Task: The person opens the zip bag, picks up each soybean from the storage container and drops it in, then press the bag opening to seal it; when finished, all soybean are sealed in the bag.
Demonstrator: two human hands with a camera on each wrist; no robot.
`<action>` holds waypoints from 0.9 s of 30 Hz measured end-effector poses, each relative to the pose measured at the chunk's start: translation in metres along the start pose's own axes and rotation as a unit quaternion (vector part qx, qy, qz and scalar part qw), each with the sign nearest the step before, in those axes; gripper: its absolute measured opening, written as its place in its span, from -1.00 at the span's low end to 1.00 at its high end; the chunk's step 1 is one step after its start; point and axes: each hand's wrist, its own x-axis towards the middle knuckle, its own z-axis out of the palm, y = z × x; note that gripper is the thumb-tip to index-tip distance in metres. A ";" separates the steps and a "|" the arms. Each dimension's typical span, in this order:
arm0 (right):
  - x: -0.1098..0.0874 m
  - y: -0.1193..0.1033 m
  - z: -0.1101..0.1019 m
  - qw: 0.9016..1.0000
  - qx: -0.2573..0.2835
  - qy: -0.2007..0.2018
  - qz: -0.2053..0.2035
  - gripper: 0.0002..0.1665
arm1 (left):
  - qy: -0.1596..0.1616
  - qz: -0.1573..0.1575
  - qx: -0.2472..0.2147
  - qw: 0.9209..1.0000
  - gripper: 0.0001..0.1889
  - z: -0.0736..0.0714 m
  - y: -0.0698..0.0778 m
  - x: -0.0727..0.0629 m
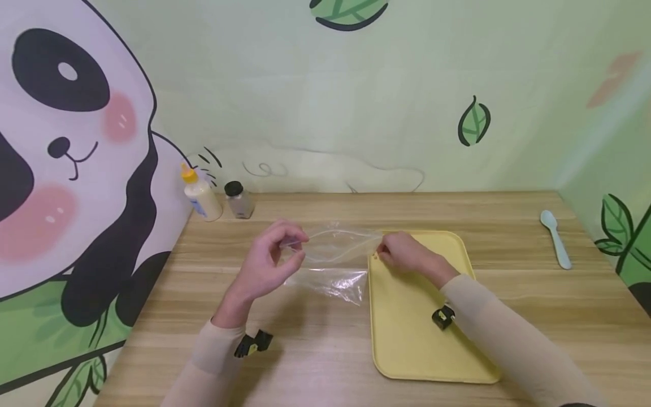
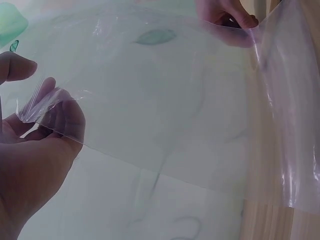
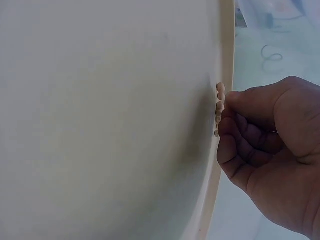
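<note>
A clear plastic bag [image 1: 330,277] stretches between the two hands, its mouth parted into two lips. My left hand [image 1: 269,257] holds the bag's left end in curled fingers, the thumb standing apart; film gathers over those fingers [image 2: 67,112] in the left wrist view. My right hand [image 1: 404,251] pinches with thumb and curled fingers at the bag's right corner, above the left rim of a yellow tray [image 1: 419,333]. Several small tan bean-like pieces [image 3: 220,102] line the tray's edge right beside the right fingertips.
At the back left of the wooden table [image 1: 315,350] stand a bottle [image 1: 203,198] with a yellow nozzle and a small jar [image 1: 240,202] with a black lid. A pale blue spoon [image 1: 556,240] lies at the far right. A painted wall [image 1: 285,102] rises behind the table.
</note>
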 end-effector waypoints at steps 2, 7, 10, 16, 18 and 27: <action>-0.001 -0.002 0.000 1.000 0.006 -0.002 0.005 -0.81 | -0.001 0.000 -0.002 1.000 -0.72 0.000 0.000 -0.002; -0.006 -0.008 -0.009 1.000 0.002 0.011 0.006 -0.83 | -0.002 0.004 -0.005 1.000 -0.73 0.000 -0.001 -0.003; -0.008 -0.012 -0.015 1.000 -0.003 0.024 0.002 -0.85 | -0.005 0.004 -0.002 1.000 -0.73 -0.001 -0.001 -0.002; -0.010 -0.015 -0.025 0.999 0.007 0.052 -0.009 -0.84 | -0.008 0.008 0.001 1.000 -0.74 -0.001 0.000 -0.001; -0.012 -0.016 -0.028 0.998 0.017 0.054 -0.007 -0.85 | -0.008 0.008 0.001 1.000 -0.74 -0.001 0.000 -0.001; -0.020 -0.027 -0.040 0.996 0.024 0.084 -0.011 -0.89 | -0.006 0.010 -0.003 1.000 -0.74 -0.001 0.000 -0.001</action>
